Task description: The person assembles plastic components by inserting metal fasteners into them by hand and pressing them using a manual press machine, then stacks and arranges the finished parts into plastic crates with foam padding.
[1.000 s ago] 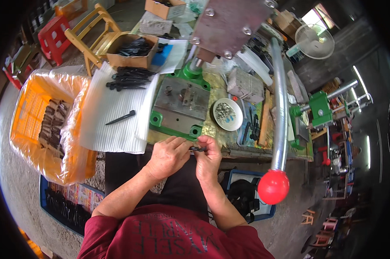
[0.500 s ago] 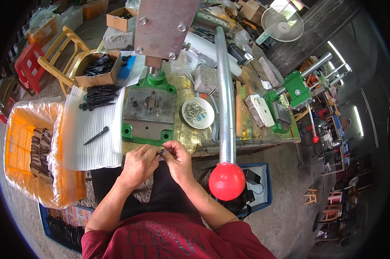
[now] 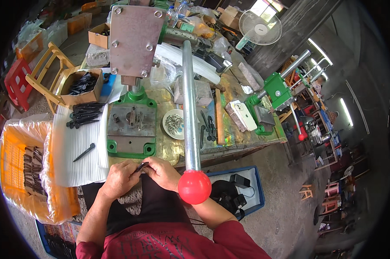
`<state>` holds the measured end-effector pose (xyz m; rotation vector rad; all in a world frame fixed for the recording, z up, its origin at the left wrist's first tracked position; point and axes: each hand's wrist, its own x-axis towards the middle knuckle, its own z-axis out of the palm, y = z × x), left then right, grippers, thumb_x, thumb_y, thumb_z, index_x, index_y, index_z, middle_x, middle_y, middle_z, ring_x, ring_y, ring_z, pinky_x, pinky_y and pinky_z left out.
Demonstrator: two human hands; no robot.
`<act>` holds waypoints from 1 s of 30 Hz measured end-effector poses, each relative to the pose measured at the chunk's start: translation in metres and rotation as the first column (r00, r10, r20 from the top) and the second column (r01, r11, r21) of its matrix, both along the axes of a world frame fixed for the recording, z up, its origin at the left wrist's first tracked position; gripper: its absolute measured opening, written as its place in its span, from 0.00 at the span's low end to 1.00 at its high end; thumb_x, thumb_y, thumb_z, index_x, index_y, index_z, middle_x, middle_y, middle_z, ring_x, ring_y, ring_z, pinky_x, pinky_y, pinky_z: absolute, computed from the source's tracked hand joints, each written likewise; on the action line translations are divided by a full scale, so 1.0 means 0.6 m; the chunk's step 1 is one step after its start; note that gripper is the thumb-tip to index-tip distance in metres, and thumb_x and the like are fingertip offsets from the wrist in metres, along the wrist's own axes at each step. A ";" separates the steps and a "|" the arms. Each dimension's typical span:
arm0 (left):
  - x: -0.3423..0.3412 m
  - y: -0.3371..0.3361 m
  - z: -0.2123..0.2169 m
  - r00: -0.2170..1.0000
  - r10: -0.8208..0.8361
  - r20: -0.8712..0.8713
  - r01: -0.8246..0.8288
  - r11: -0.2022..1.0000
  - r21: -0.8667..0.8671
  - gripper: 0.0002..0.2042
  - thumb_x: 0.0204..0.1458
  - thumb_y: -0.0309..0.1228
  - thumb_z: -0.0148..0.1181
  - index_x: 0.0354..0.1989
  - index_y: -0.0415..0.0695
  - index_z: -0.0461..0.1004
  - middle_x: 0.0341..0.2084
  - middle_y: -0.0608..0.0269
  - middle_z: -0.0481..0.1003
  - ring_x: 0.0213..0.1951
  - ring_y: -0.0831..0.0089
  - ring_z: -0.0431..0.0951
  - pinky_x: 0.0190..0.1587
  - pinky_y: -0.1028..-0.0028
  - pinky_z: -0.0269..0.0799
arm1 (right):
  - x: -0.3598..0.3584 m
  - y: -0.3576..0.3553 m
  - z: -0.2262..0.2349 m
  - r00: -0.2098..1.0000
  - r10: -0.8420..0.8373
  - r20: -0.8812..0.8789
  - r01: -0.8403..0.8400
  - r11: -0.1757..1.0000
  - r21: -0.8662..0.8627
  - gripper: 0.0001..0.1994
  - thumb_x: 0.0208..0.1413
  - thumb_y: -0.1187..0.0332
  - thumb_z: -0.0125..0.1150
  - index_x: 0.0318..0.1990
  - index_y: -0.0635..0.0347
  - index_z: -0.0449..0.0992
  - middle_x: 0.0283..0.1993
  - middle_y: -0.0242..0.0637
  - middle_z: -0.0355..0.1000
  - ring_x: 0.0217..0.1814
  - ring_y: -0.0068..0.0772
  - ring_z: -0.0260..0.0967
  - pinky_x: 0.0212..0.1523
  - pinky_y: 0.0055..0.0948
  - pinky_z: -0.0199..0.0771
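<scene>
Close together in front of the green hand press (image 3: 132, 152), my left hand (image 3: 122, 178) and my right hand (image 3: 162, 173) both pinch a small black part (image 3: 142, 166). Fingers cover most of it. On the press's steel plate (image 3: 123, 128) a small metal fixture stands under the ram. A white dish (image 3: 165, 125) of small silver metal pins sits right of the press. To the left, a single slender black piece (image 3: 84, 152) lies on a ribbed white foam sheet (image 3: 70, 172), with a pile of similar black pieces (image 3: 85, 115) behind it.
The press lever's red ball (image 3: 195, 187) hangs over my right forearm. An orange crate (image 3: 14, 172) lined with plastic stands left. A cardboard box (image 3: 76, 98) of black pieces is at the back left. Right are a phone (image 3: 245, 115) and another green press (image 3: 277, 91).
The whole view has shifted, so bench, press and lever appear further left, and black tools right of the dish now show. My hands stay together on the black part, more of which is visible.
</scene>
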<state>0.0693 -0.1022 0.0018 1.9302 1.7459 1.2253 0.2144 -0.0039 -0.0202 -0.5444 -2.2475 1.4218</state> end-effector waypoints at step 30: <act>0.013 -0.020 -0.055 -0.144 -0.013 0.989 -0.032 0.999 0.008 0.08 0.49 0.28 0.51 0.36 0.40 0.68 0.30 0.59 0.72 0.31 0.70 0.75 0.34 0.73 0.74 | -0.031 -0.071 -0.007 0.909 -0.306 -0.282 0.063 0.771 -0.634 0.06 0.55 0.69 0.46 0.32 0.61 0.62 0.24 0.31 0.60 0.27 0.22 0.57 0.32 0.21 0.59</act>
